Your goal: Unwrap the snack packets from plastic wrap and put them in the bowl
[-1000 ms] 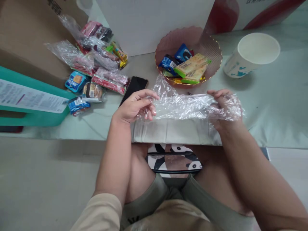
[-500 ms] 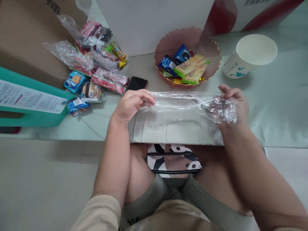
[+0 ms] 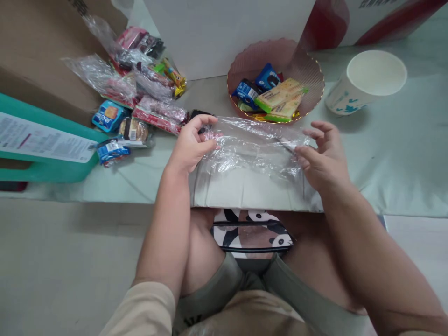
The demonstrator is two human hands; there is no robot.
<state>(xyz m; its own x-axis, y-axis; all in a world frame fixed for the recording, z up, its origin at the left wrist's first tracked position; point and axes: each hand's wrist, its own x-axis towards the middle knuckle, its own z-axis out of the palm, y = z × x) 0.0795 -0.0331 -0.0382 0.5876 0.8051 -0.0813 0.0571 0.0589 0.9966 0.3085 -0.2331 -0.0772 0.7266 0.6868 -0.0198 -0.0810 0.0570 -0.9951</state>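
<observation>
A clear plastic bag [image 3: 248,154] is stretched between my two hands, above the front part of the covered table. My left hand [image 3: 194,142] grips its left end, with thumb and fingers on the film. At the other end my right hand [image 3: 324,151] pinches the film between thumb and fingers. A thin dark strip shows within the bag near the right thumb; what it is I cannot make out. Just beyond my left hand lies a black phone [image 3: 200,113], mostly hidden. Behind the bag stands a pink scalloped bowl [image 3: 308,60] holding several wrapped snacks [image 3: 280,98].
Bagged and wrapped snacks [image 3: 140,84] are heaped at the left, beside a cardboard box [image 3: 38,51] and a green plastic item with a label [image 3: 49,140]. A white paper cup [image 3: 367,81] stands at right. White boxes [image 3: 227,32] block the back.
My right hand has moved inward and turned, now pinching the film instead of having it bunched over the palm. The bag is more spread, and my left fingers have lifted, covering more of the phone.
</observation>
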